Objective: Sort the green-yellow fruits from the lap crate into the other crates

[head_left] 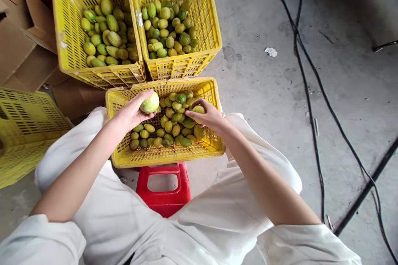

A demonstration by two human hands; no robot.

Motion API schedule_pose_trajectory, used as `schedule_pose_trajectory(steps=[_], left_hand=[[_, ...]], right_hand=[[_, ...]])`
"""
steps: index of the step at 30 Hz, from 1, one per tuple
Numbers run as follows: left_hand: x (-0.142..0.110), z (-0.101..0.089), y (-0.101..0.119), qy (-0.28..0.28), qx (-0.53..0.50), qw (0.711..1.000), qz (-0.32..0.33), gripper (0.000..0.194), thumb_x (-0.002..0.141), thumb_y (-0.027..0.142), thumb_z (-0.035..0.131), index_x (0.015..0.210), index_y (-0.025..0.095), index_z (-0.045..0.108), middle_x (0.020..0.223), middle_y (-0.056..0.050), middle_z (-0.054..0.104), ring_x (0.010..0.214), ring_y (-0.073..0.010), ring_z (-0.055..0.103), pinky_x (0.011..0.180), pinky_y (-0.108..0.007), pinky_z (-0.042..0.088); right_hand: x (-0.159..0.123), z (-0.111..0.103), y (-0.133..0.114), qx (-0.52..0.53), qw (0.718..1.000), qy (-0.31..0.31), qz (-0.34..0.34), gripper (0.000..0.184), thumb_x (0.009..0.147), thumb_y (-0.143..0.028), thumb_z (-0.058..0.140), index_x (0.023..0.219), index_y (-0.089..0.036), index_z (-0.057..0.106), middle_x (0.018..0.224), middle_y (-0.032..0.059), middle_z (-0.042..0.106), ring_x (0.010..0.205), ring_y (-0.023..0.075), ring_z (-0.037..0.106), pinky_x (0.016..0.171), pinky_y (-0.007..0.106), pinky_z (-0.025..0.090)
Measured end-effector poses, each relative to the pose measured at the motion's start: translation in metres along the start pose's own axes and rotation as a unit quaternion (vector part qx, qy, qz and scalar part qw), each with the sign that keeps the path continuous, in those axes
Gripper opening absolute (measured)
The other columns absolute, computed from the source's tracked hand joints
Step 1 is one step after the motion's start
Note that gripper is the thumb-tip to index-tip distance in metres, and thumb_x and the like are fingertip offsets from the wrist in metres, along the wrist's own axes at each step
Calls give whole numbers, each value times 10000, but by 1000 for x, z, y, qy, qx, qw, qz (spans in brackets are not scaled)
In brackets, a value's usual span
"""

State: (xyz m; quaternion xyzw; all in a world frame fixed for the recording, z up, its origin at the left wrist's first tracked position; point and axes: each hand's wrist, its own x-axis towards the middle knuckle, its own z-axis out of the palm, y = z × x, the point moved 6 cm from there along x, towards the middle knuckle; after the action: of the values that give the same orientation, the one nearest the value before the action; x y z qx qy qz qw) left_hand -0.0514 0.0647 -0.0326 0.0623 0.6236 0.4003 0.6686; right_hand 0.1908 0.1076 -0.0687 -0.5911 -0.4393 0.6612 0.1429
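My left hand [137,109] is closed round a large pale green lemon [149,102], raised above the left part of the near yellow crate [168,158]. Over that crate's right side, my right hand [209,115] has its fingers curled round a yellow-green lemon [198,114]. Many smaller green and yellow lemons [175,128] lie in the crate below both hands, gathered mostly in the middle and right. Some of its slotted floor shows at the left. The crate sits between my knees, with a red plastic stool [163,205] in front of me.
Two deeper yellow crates stand just beyond, the left crate [66,29] and the right crate [214,29], both part-filled with lemons. Cardboard boxes [25,45] and another yellow crate [31,124] are at the left. A black cable [306,87] and a dark pole [367,186] lie on the concrete floor at right.
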Motion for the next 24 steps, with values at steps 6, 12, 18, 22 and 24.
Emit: schedule_pose_trajectory(steps=[6,12,18,22,24], left_hand=[[-1,-3,9,-22,-65,997,34,288,780,307,745,1010,167,642,961,-95,736,901,-252,765,669,-279,599],[-15,9,20,-109,-58,989,78,424,787,389,770,1143,178,678,1010,-93,756,857,-228,765,643,-267,594],[-7,13,0,-137,34,990,27,425,775,561,783,939,180,688,737,-65,702,538,-166,644,382,-206,361],[4,7,-11,-55,57,997,4,270,830,426,739,924,178,687,766,-58,716,622,-191,693,477,-242,475],[6,5,-12,-20,15,1000,-3,162,853,327,668,932,186,675,827,-44,728,683,-190,710,551,-268,536]], right_hand=[[-9,14,-10,101,990,-101,8,514,641,-389,926,1011,-289,584,908,-20,655,810,172,663,614,273,596],[-22,22,-34,183,966,-181,-31,625,574,-495,943,1050,-277,601,819,-35,651,641,152,652,536,258,530],[-14,19,-24,226,970,-84,-12,502,612,-489,910,964,-283,616,932,-17,683,694,138,638,554,239,535],[-6,13,-6,140,989,-8,43,545,566,-491,946,901,-271,578,878,-23,651,654,134,627,530,245,532],[-5,12,-1,113,992,4,50,553,591,-535,936,890,-272,554,817,-29,622,624,140,628,498,240,506]])
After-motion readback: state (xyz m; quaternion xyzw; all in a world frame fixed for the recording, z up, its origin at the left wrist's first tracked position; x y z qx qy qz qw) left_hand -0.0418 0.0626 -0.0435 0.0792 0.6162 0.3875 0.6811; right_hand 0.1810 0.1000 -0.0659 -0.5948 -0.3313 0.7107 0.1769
